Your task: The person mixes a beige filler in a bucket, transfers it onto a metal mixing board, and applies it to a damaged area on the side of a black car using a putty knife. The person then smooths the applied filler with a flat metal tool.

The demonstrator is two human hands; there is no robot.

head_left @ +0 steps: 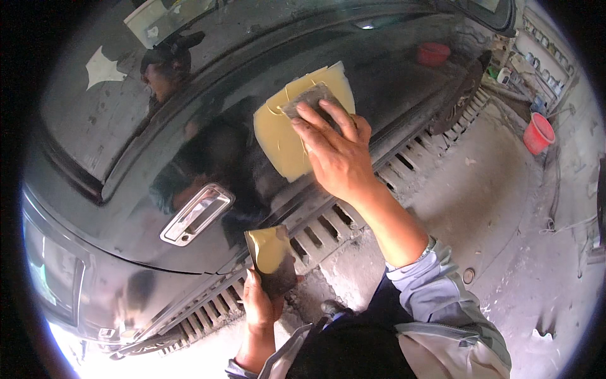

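On the dark car door (208,145) lies a broad patch of yellow body filler (278,142), with ridges across its surface. My right hand (338,148) grips a flat grey putty spreader (315,101) and presses it against the upper part of the patch. Lower down, my left hand (259,300) holds a dark flat putty board (276,275), tilted, with a smear of yellow filler on its upper end. Left of that board is the chrome door handle (197,213).
A slotted floor grate (322,230) runs alongside the car's lower edge. On the concrete floor at the right stands a red bucket (538,134). Shelves with small containers (546,69) line the far right wall. A cable (555,189) hangs near the bucket.
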